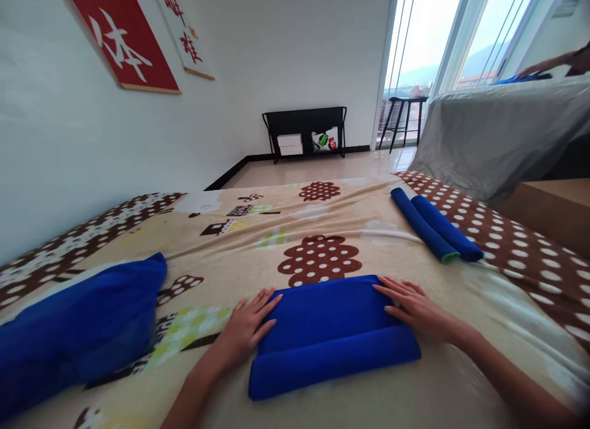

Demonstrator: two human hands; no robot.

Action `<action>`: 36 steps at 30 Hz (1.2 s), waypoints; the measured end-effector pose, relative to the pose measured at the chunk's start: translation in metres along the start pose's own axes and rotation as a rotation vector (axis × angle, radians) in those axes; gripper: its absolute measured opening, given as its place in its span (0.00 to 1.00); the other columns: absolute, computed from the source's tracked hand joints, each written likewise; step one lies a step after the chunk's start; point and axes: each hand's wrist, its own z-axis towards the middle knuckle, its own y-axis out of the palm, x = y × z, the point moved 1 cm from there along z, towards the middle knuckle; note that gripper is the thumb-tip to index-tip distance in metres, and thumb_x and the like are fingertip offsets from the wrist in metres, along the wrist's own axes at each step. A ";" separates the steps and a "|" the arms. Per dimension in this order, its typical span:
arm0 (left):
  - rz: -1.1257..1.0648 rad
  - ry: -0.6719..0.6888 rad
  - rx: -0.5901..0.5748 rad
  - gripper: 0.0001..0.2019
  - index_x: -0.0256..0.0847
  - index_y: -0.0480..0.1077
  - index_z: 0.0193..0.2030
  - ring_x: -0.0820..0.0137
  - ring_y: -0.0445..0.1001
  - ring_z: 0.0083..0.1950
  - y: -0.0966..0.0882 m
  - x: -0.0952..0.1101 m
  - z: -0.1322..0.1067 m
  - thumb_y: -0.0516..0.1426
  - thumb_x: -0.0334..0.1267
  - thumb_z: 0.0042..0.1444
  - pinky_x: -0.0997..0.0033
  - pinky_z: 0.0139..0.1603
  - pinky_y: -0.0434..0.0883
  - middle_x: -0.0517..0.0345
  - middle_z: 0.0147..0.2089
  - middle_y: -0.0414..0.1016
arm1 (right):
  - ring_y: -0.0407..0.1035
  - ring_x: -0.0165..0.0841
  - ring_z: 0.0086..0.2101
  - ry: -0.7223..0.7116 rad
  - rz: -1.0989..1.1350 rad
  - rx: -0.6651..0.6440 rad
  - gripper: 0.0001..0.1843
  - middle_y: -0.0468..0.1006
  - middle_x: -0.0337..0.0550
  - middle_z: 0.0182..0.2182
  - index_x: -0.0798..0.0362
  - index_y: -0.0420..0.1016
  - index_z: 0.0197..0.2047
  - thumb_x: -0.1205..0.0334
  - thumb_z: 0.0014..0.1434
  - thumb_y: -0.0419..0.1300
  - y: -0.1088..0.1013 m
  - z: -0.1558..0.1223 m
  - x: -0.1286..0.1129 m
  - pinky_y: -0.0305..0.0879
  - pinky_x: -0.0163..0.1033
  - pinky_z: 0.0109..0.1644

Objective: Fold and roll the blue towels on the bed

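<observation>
A blue cloth point(329, 315) lies in front of me, its near edge folded or rolled into a thick band. My left hand point(251, 324) rests at its left edge, fingers spread and flat. On the opposite edge lies my right hand point(412, 306), fingers stretched out over the cloth's right side. Neither hand grips anything. Farther off to the right, two rolled blue cloths point(436, 226) lie side by side, one showing a green edge. A larger blue cloth point(87, 324) is spread loosely at the left.
Everything lies on a patterned blanket point(239, 251) with brown polka-dot borders. Beyond stand a low black rack point(304, 118) and a black stool point(405, 115). At right are a sheet-covered table point(498, 128), a cardboard box point(548, 201) and another person's hand point(537, 69) on blue cloth.
</observation>
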 end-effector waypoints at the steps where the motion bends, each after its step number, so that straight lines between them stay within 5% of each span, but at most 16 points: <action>1: 0.038 -0.003 0.091 0.23 0.53 0.56 0.69 0.59 0.58 0.71 -0.001 0.000 -0.009 0.46 0.43 0.68 0.45 0.65 0.59 0.55 0.72 0.56 | 0.42 0.40 0.69 0.008 -0.030 0.041 0.30 0.48 0.37 0.70 0.36 0.50 0.71 0.41 0.69 0.43 0.002 -0.009 0.001 0.44 0.58 0.69; 4: 0.110 0.063 0.379 0.23 0.47 0.61 0.66 0.62 0.63 0.68 -0.011 0.022 -0.044 0.47 0.34 0.66 0.55 0.62 0.63 0.53 0.69 0.63 | 0.47 0.38 0.68 -0.049 -0.150 0.203 0.27 0.52 0.38 0.69 0.39 0.52 0.71 0.49 0.70 0.46 0.007 -0.044 -0.013 0.49 0.54 0.68; 6: 0.123 0.156 0.461 0.24 0.45 0.63 0.65 0.63 0.65 0.66 -0.014 0.047 -0.068 0.51 0.31 0.62 0.59 0.61 0.63 0.53 0.66 0.68 | 0.53 0.36 0.66 -0.180 -0.239 0.289 0.28 0.56 0.39 0.68 0.40 0.54 0.70 0.56 0.68 0.51 0.014 -0.068 -0.027 0.51 0.50 0.67; 10: 0.191 0.263 0.461 0.27 0.43 0.65 0.63 0.63 0.71 0.58 -0.001 0.083 -0.090 0.52 0.26 0.54 0.62 0.58 0.64 0.52 0.57 0.75 | 0.64 0.36 0.59 -0.354 -0.358 0.411 0.30 0.70 0.40 0.60 0.46 0.63 0.65 0.68 0.60 0.55 0.029 -0.086 -0.049 0.53 0.46 0.63; 15: 0.097 0.182 0.506 0.25 0.40 0.66 0.58 0.62 0.74 0.51 0.010 0.088 -0.071 0.49 0.22 0.53 0.59 0.55 0.63 0.50 0.50 0.77 | 0.70 0.36 0.47 -0.294 -0.235 0.499 0.22 0.78 0.45 0.46 0.52 0.70 0.55 0.74 0.59 0.50 0.028 -0.059 -0.060 0.59 0.47 0.56; 22: -0.034 0.061 0.296 0.21 0.41 0.69 0.52 0.65 0.77 0.41 -0.008 0.083 -0.072 0.50 0.25 0.51 0.56 0.49 0.67 0.56 0.41 0.79 | 0.70 0.36 0.40 -0.179 -0.152 0.386 0.18 0.76 0.44 0.39 0.51 0.71 0.52 0.72 0.61 0.49 0.024 -0.059 -0.070 0.62 0.49 0.51; 26: 0.169 -0.025 0.435 0.22 0.40 0.73 0.52 0.56 0.76 0.51 0.000 0.109 -0.060 0.50 0.25 0.51 0.48 0.54 0.65 0.48 0.50 0.79 | 0.69 0.42 0.50 -0.152 -0.307 0.609 0.23 0.75 0.50 0.51 0.53 0.73 0.53 0.75 0.60 0.47 0.044 -0.051 -0.096 0.59 0.53 0.56; 28: 0.192 0.065 0.455 0.28 0.39 0.68 0.60 0.59 0.71 0.60 0.004 0.133 -0.048 0.50 0.24 0.52 0.51 0.61 0.63 0.48 0.59 0.74 | 0.67 0.39 0.54 -0.224 -0.305 0.625 0.25 0.73 0.46 0.56 0.52 0.70 0.58 0.74 0.62 0.46 0.053 -0.041 -0.117 0.57 0.50 0.60; 31: 0.152 0.241 0.342 0.30 0.40 0.54 0.70 0.65 0.64 0.67 0.007 0.152 -0.034 0.51 0.32 0.60 0.60 0.65 0.63 0.54 0.68 0.64 | 0.62 0.37 0.60 -0.304 -0.289 0.470 0.26 0.66 0.42 0.63 0.49 0.59 0.68 0.61 0.67 0.50 0.058 -0.032 -0.131 0.57 0.48 0.62; 36: 0.152 0.130 0.301 0.30 0.48 0.48 0.72 0.63 0.65 0.66 0.014 0.106 -0.044 0.50 0.50 0.66 0.57 0.61 0.68 0.56 0.69 0.63 | 0.59 0.40 0.63 -0.163 -0.274 0.333 0.34 0.60 0.47 0.66 0.48 0.51 0.71 0.44 0.67 0.50 0.045 -0.041 -0.085 0.59 0.55 0.62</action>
